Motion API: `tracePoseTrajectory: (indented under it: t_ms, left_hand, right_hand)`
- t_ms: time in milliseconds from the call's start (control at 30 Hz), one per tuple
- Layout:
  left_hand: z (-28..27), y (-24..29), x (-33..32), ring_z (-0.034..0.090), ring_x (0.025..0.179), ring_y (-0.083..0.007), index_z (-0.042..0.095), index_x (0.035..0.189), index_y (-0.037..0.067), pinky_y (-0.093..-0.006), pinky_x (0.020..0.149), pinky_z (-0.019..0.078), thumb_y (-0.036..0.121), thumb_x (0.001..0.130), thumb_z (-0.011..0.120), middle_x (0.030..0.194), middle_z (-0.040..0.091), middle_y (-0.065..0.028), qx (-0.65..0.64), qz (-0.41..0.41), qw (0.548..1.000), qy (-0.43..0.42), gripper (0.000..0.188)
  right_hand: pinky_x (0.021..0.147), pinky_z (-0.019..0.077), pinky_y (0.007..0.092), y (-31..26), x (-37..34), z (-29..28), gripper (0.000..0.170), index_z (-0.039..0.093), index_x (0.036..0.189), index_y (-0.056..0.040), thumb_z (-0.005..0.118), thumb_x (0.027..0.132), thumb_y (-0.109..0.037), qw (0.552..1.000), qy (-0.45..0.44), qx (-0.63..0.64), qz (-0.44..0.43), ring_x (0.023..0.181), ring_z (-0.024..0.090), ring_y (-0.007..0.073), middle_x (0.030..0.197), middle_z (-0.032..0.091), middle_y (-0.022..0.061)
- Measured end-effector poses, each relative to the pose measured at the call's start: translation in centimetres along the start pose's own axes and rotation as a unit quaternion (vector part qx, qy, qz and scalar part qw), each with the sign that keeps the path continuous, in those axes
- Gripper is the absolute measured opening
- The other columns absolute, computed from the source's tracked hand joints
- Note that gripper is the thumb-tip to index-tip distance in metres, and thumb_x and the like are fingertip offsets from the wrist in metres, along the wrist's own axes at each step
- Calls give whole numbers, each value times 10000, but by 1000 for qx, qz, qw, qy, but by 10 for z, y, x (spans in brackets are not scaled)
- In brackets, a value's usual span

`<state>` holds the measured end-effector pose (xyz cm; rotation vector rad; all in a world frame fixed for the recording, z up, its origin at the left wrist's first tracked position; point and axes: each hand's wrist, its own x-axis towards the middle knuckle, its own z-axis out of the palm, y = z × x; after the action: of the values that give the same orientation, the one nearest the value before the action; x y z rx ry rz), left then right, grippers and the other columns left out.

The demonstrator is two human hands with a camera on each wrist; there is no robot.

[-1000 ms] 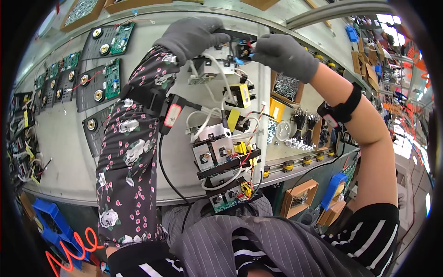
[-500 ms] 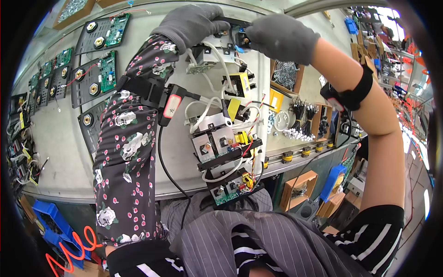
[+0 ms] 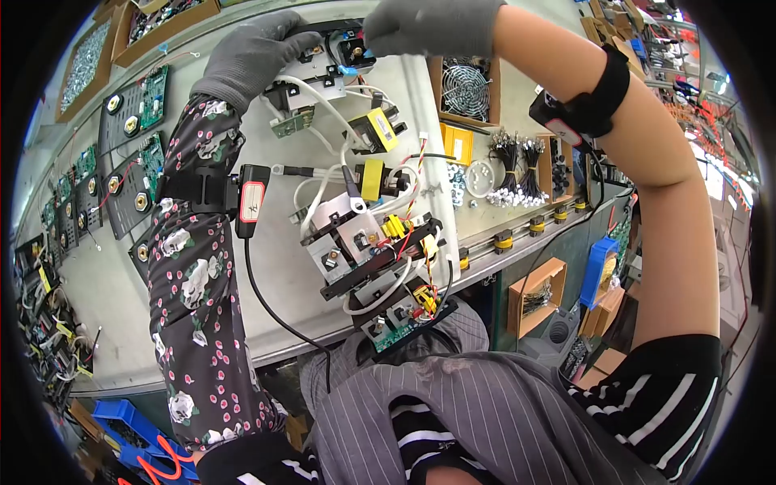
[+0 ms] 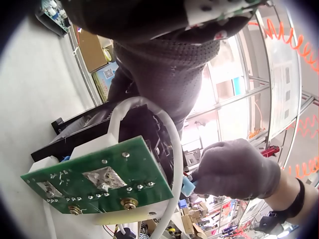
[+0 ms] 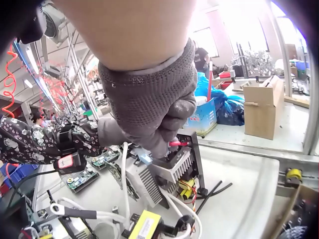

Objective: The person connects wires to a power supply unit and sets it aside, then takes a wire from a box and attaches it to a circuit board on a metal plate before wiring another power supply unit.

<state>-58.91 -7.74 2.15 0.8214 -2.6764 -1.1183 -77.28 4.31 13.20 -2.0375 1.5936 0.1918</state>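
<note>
Silvery aluminium, cut into thin parallel fins, makes up the body of a finned heat-sink assembly (image 5: 144, 183) at the far end of the table, between the two hands. A flat green circuit board (image 4: 144, 174) with blobs of solder and round brass-coloured screw ends covers one face, and a slim, straight-edged black frame (image 5: 198, 164) runs along another. A smooth, thick white cable (image 4: 176, 144) arches over the board in a loose hoop. By the right fingertips sits a small light-blue piece (image 4: 187, 187), soft-edged and stubby.

The left hand (image 3: 250, 61), in a grey knitted glove, lies against the assembly; its fingertips are partly hidden, so I cannot tell how firmly it grips. The right hand (image 5: 152, 109), gloved in the same coarse knit, has its fingers curled over the assembly and appears to pinch a small glossy red piece (image 5: 178, 143), though the fingers cover much of it.

Nearer the person, a boxy yellow-wrapped transformer (image 3: 373, 131) sits beside the assembly, followed by blocky plain-metal plates (image 3: 353, 229) tangled with white cables. To the left on the smooth pale tabletop (image 3: 121, 323) lie slotted black panels (image 3: 101, 137) carrying hexagonal brass nuts (image 3: 141, 201). To the right, a cardboard box (image 3: 495, 105) holds round wire grilles (image 3: 466, 87) of concentric rings, near bundled black leads (image 3: 509, 158) with whitish tips.
</note>
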Motion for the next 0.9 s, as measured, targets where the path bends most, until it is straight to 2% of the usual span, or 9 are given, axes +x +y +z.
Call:
tracePoseTrajectory:
  t_ms: [33,67,133,267,533,600,667,833,900]
  left_hand:
    - [0,0,-1,642,715,-183,665,1067,120,-323,689,497,427,902,602,845,686,-71,8,12,1000,8,354]
    - [1,0,-1,642,715,-183,665,1067,120,-323,689,497,427,902,602,845,686,-71,9,13,1000,7,354]
    - [1,2,-1,638,719,-185,665,1067,115,-326,694,495,419,901,606,842,683,-73,-7,7,1000,14,352]
    - [-3,4,-2,564,706,-117,654,1073,109,-275,703,468,396,893,631,819,652,-31,-11,2,1000,5,340]
    - [-5,9,-7,602,726,-168,656,1054,100,-313,701,472,399,895,618,815,653,-69,13,19,999,23,340]
    - [-14,22,-15,648,728,-268,672,910,87,-369,654,486,322,841,675,769,659,-125,10,38,998,55,245]
    - [-9,14,-11,644,720,-278,665,889,80,-373,648,483,314,838,679,762,655,-132,0,31,998,58,240]
    - [-11,16,-11,645,722,-281,665,879,87,-375,654,488,320,834,683,763,660,-127,6,23,998,51,238]
    - [-9,15,-10,650,735,-275,667,875,94,-378,663,492,330,837,678,764,664,-118,16,27,998,53,240]
  right_hand:
    - [650,522,348,11,5,2,269,672,924,11,595,880,-243,989,-39,119,82,718,642,190,758,666,122]
    - [650,522,348,17,9,3,269,672,924,11,595,880,-243,989,-38,120,82,718,642,190,758,666,122]
    - [659,533,309,21,15,2,238,671,972,-11,614,891,-227,947,-80,266,159,739,626,137,799,662,64]
    - [673,543,281,24,22,-1,192,666,979,-33,648,878,-195,921,-136,316,184,748,627,149,864,651,53]
    - [653,514,262,31,22,2,166,684,919,-34,677,853,-187,964,-115,224,84,699,608,101,773,663,32]
    - [654,512,269,29,23,2,149,690,905,-36,674,849,-173,973,-98,198,69,692,608,102,764,667,37]
    - [655,510,278,24,24,1,140,696,908,-50,678,841,-172,980,-95,154,84,693,609,98,751,669,41]
    - [654,508,337,14,19,4,145,678,867,-50,662,830,-190,997,-55,62,13,678,627,203,749,673,112]
    - [643,503,384,7,18,3,158,642,814,-43,624,837,-198,998,-41,-37,-8,667,617,309,736,646,158]
